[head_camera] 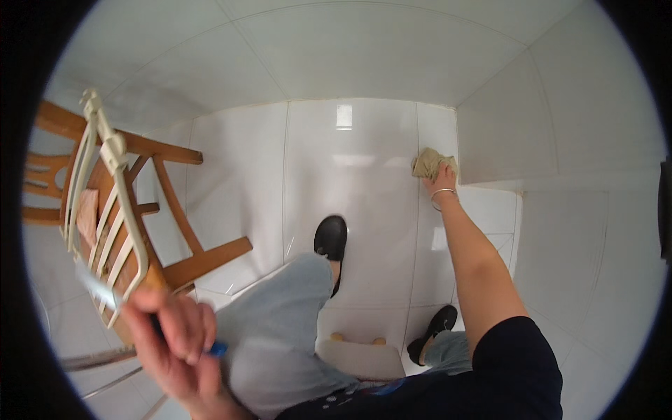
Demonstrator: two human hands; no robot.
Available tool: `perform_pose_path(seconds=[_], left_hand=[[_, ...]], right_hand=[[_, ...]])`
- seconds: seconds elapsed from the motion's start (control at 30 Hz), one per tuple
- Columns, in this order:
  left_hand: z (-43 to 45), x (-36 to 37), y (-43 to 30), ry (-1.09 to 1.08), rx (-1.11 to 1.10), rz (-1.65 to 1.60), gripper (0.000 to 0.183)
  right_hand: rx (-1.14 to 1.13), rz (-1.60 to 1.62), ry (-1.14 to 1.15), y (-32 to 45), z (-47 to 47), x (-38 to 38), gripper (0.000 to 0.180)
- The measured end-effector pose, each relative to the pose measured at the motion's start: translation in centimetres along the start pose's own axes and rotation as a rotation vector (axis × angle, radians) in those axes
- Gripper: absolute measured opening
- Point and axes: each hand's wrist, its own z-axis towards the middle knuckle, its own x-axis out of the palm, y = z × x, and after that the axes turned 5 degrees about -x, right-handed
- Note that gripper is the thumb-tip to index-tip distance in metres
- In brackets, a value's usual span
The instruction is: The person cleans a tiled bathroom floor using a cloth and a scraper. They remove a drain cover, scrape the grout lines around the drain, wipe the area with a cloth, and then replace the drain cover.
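My right hand [440,182] presses a crumpled beige cloth [431,163] on the white tiled floor [352,184], close to the wall corner. A bracelet circles that wrist. At the lower left, my left hand [176,325] is closed around a slim tool [218,349] with a blue end; a blurred, pale blade-like part [100,289] sticks out on the other side. What kind of tool it is, I cannot tell. Just beyond this hand is a wooden chair [181,207] with a cream slatted rack [126,210] on it.
Between my legs stands a low stool [362,357] with a pale seat. A pinkish cloth [88,216] lies on the chair at the left. Tiled walls [357,52] rise ahead and to the right, where a corner juts out. Metal bars [100,359] show at the lower left.
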Motion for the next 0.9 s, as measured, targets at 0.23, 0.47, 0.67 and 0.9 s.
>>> perform_pose_path(seconds=[0.23,0.47,0.67,0.9], left_hand=[[3.6,2.3,-1.3,-0.112,-0.07,0.145,0.041],[7.5,3.3,-0.5,-0.045,-0.087,0.264,0.042],[7.7,1.9,-1.5,-0.135,-0.093,0.257,0.042],[8.3,1.2,-1.4,-0.054,-0.127,0.263,0.039]], right_hand=[[-0.289,-0.069,-0.137,16.0,8.7,1.6,0.07],[-1.052,0.028,0.114,28.3,8.6,3.2,0.05],[-0.605,0.144,-0.151,16.2,10.9,0.6,0.035],[-0.285,-0.084,-0.191,10.4,6.9,0.2,0.045]])
